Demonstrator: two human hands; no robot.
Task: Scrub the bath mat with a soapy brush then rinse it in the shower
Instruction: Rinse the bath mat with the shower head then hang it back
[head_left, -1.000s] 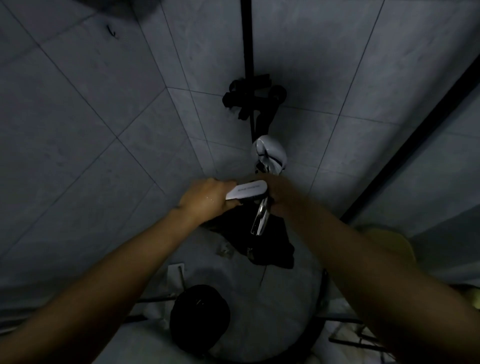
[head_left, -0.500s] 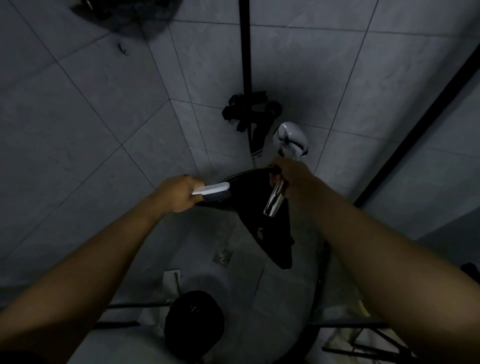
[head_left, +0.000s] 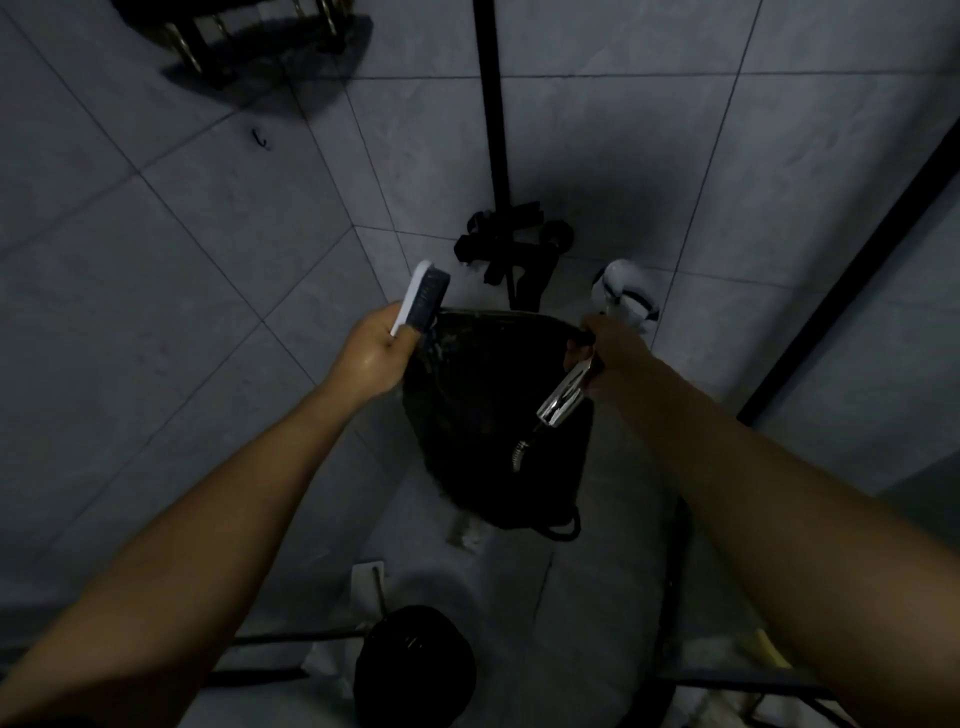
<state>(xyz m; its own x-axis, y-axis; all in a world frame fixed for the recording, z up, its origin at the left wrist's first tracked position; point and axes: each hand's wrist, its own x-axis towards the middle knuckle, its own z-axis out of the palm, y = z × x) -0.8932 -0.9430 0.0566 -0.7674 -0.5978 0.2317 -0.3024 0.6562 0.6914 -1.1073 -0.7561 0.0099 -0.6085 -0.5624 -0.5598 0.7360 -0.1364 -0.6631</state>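
**Friend:** What's your left hand doing?

**Me:** My left hand (head_left: 376, 353) is closed around the brush (head_left: 423, 296), which now points up, white back to the left. A second ago it lay flat across my knuckles. The same grip seems to pinch the left top corner of the bath mat (head_left: 488, 405).

**Friend:** And the mat itself?

**Me:** It hangs dark and spread out between my hands, over the shower floor. A moment back my hands were together and it drooped in a bunch below them. I've pulled them apart, so its face is open.

**Friend:** The right side?

**Me:** My right hand (head_left: 610, 348) grips the shower handle (head_left: 563, 400) along with the mat's other corner. The shower head (head_left: 623, 296) sits just beyond my knuckles.

**Friend:** So, rinsing?

**Me:** I'd judge the scrubbing is over and the rinse is starting. I can't tell whether water is running.
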